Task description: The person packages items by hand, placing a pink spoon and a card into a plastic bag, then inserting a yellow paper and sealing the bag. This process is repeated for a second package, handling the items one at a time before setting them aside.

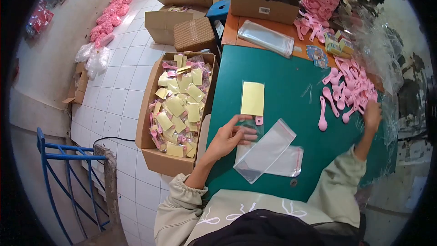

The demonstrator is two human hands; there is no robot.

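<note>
My left hand (233,135) is over the green table with its fingers stretched out and apart. Just beyond its fingertips lies a clear packet with a yellow card (252,98), the end of a pink spoon (259,120) showing below the card. To the right of that hand, clear plastic bags (272,148) overlap each other on the tabletop. My right hand (373,115) is at the right edge of a heap of pink spoons (353,82); its fingers are partly hidden, and I cannot tell whether it grips one. Closer in, a single spoon (322,115) lies apart from the heap.
Left of the table, a cardboard box (171,167) holds many packets with yellow cards. A stack of clear bags (266,38) and an upright-sided carton (266,9) occupy the table's far end. Small yellow boxes (338,44) stand behind the spoons. A blue metal frame (68,151) is at lower left.
</note>
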